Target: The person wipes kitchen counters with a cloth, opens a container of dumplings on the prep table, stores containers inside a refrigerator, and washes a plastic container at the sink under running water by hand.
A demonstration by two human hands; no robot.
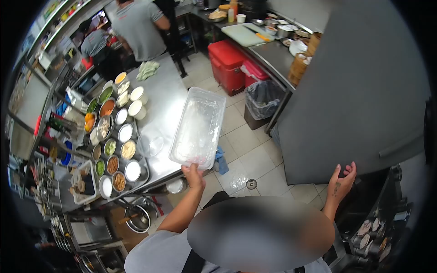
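Observation:
My left hand (195, 176) grips the near end of a translucent rectangular plastic container (196, 127), which is held out beside the steel table's edge. Whitish residue or frost clouds the container; whether anything lies inside I cannot tell. My right hand (344, 179) is raised at the right, fingers apart and holding nothing, near the lower part of a large grey door (341, 100). A round clear lid (150, 142) lies on the steel table (166, 91), left of the container.
Several metal tubs of ingredients (119, 181) line the table's left side. A green cloth (148, 70) rests at its far end, close to two people in grey shirts. A red cooler (226, 66) and a lined bin (261, 104) stand under the right counter.

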